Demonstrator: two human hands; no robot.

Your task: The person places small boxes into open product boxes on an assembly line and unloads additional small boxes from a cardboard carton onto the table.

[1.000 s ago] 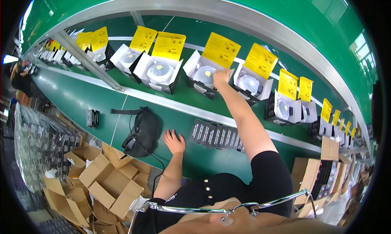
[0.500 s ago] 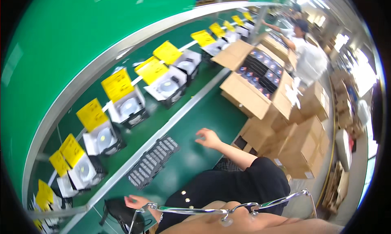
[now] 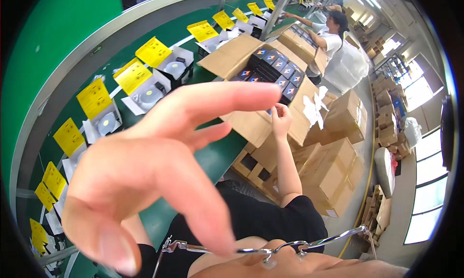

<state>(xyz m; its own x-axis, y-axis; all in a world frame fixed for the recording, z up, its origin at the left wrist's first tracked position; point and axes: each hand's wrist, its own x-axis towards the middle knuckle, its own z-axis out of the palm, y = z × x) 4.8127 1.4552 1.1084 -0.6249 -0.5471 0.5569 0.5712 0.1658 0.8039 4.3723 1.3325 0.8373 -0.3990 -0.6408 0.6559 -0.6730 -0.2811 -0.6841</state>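
My left hand is raised very large in front of the view, fingers apart and curved, with nothing between them. It hides much of the bench. My right hand is at the near side of an open cardboard carton, its fingers drawn together by the near flap. Whether anything is pinched in them is too small to tell. Dark boxes with coloured logos stand in rows inside the carton.
Along the green line at left stand several open boxes with yellow lids, each holding a round white device. Closed cartons are stacked on the floor at right. A co-worker in white stands at the far end.
My left hand has come up from the lower left to close before the view. My right hand has moved from over the bench to the carton. The view has shifted to the right.
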